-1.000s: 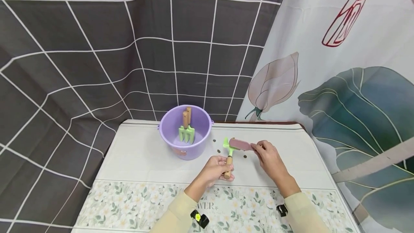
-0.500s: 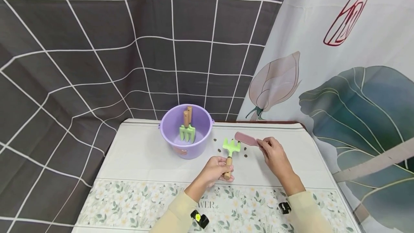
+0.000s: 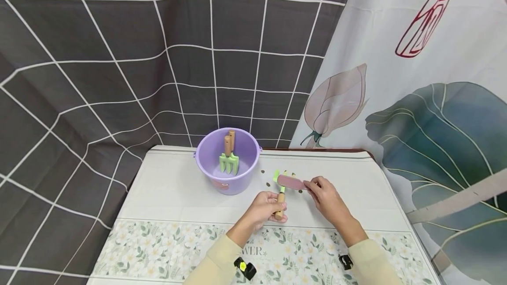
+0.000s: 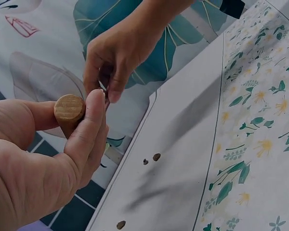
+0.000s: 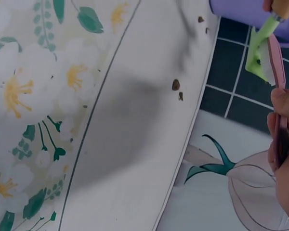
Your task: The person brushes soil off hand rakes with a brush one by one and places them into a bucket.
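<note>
My left hand (image 3: 261, 209) holds a small green garden fork (image 3: 280, 206) by its wooden handle, tines pointing away from me. In the left wrist view the round end of the wooden handle (image 4: 70, 108) shows between thumb and fingers. My right hand (image 3: 328, 200) grips a pink brush (image 3: 291, 182) by its handle. Its white bristles (image 5: 265, 62) lie against the fork's green head (image 5: 253, 60) in the right wrist view. From the head view, the brush covers much of that head.
A purple bucket (image 3: 206, 178) stands at the back of the table, left of my hands. Inside it are a green fork (image 3: 229, 163) and another wooden-handled tool (image 3: 232, 137). Several small brown bits (image 4: 156, 157) lie on the white cloth. A grey gridded curtain (image 3: 178, 69) hangs behind.
The brush was over the fork's head, lifted off to the right, and is now back across the head, a little lower. My left hand and the fork stay nearly still.
</note>
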Motion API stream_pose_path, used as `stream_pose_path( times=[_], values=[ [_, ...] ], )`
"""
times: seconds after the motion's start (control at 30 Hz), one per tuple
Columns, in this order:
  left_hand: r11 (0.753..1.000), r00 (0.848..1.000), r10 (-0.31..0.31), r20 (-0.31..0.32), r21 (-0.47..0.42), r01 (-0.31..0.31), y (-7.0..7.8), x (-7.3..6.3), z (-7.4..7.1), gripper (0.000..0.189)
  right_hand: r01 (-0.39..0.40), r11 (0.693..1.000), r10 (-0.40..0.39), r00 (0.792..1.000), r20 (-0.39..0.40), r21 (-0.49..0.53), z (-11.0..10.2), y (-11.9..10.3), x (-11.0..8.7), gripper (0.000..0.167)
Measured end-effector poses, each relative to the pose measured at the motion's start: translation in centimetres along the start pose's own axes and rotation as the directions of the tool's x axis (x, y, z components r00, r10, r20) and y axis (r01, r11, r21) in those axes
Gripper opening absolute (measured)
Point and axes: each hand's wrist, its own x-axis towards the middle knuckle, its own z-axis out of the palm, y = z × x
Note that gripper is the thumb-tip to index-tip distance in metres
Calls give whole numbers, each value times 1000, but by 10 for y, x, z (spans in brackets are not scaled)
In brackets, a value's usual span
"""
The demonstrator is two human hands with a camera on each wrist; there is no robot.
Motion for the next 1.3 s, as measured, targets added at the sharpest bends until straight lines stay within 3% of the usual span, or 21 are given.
stream_pose_path(
  times=[0.23, 0.83, 1.07, 1.3],
  values=[
    [1000, 1000, 2, -3, -5, -2, -1, -1, 1, 40, -47, 998, 47, 999, 3, -39, -1, 3, 4, 31],
    [1000, 1000, 10, 4, -7, -10, -2, -1, -3, 39, -136, 991, 136, 989, -50, 7, -14, 14, 18, 31],
    [1000, 1000, 7, 3, -1, -7, -1, 0, -3, 40, -81, 995, 83, 996, -21, 51, -18, 2, 19, 30],
    [1000, 1000, 5, 2, 2, -5, 0, 1, -1, 38, -6, 999, 4, 999, 41, 35, -6, -7, 14, 30]
  ],
)
